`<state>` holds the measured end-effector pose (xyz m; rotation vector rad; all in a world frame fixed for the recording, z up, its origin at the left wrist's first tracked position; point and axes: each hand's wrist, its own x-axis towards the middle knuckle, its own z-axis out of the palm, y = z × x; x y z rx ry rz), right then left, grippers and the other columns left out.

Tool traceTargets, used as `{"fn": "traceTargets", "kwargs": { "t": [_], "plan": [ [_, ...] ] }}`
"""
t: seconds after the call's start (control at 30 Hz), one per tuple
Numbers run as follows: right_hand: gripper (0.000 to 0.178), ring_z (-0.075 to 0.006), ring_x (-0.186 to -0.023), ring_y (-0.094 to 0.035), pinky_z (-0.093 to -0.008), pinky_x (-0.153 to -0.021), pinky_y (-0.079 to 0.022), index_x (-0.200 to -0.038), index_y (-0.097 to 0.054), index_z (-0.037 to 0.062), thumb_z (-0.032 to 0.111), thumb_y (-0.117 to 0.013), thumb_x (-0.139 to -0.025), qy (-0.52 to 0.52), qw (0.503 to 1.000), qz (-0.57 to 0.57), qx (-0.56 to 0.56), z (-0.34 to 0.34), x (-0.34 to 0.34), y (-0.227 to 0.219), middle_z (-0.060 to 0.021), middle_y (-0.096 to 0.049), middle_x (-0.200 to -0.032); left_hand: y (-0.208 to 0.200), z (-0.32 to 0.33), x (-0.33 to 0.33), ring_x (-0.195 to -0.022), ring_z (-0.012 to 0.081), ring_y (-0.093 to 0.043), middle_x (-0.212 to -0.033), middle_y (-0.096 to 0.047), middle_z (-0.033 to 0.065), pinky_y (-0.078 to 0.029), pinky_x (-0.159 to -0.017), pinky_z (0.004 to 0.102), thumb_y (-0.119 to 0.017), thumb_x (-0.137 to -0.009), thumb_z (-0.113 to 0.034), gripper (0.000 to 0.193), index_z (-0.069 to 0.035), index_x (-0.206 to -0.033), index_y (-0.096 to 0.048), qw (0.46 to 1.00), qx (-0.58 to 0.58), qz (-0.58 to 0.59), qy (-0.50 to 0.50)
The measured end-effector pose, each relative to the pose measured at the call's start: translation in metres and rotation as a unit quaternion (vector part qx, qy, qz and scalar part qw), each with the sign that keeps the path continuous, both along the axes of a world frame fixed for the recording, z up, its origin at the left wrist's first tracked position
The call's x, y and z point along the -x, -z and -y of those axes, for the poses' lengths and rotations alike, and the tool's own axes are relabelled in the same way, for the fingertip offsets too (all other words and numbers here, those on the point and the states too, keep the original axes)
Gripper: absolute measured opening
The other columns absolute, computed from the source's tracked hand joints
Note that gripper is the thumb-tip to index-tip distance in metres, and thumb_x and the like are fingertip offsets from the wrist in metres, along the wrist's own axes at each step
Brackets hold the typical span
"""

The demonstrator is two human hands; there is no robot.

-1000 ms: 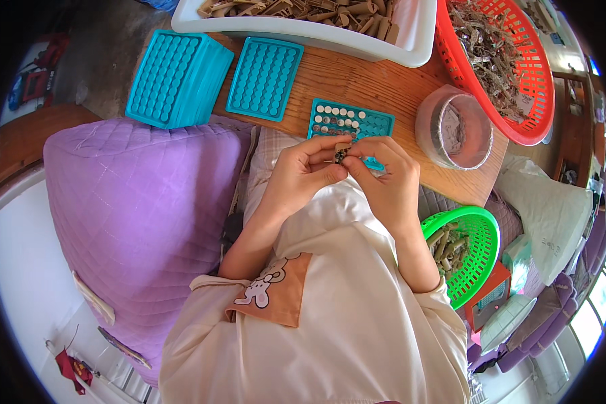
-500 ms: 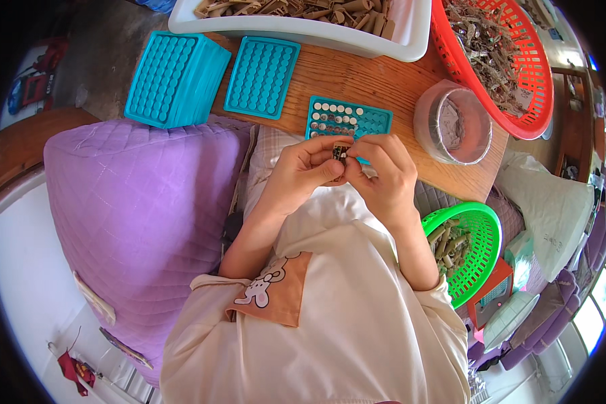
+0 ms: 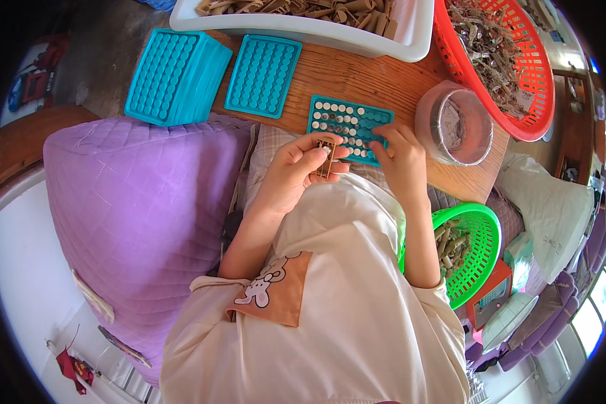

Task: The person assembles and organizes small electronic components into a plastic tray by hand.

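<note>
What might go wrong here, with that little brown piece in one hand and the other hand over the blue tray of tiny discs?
The left hand pinches the small brown part only at its fingertips, above the lap, so it might slip and drop. The right hand rests on the teal tray, whose near edge seems to lie at the table edge; a nudge might tip it or scatter the small round discs.

The trays looked matt teal plastic, the table bare grained wood, the cushion quilted purple cloth, the baskets glossy plastic.
</note>
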<state>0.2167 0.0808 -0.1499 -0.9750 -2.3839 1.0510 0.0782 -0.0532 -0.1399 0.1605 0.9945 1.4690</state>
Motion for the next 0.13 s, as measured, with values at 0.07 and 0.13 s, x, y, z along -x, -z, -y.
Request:
{"fn": "traceTargets", "kwargs": {
  "t": [0.07, 0.13],
  "plan": [
    [0.012, -0.0259, -0.074, -0.055, -0.0327, -0.062, -0.045, -0.080, -0.059, 0.0042, 0.007, -0.060, -0.069, -0.004, 0.998, 0.065, -0.019, 0.0067, 0.0003, 0.0047, -0.0091, -0.056, -0.084, 0.0003, 0.0000, 0.0004, -0.082, 0.0180, -0.059, -0.097, -0.057, 0.0111, -0.049, -0.067, 0.0260, -0.048, -0.084, -0.019, 0.026, -0.004, -0.106, -0.050, 1.000, 0.001, -0.003, -0.001],
    [0.014, -0.0230, -0.079, -0.055, -0.0310, -0.065, -0.045, -0.083, -0.060, 0.0069, 0.010, -0.061, -0.069, -0.040, 0.988, 0.094, -0.112, 0.0084, 0.0001, 0.0095, -0.0082, -0.056, -0.086, -0.0023, -0.0020, 0.0004, -0.083, 0.0197, -0.059, -0.100, -0.056, 0.0121, -0.049, -0.069, 0.0274, -0.051, -0.083, -0.018, 0.028, -0.005, -0.108, -0.049, 1.000, 0.010, -0.019, 0.004]
  ]
}}
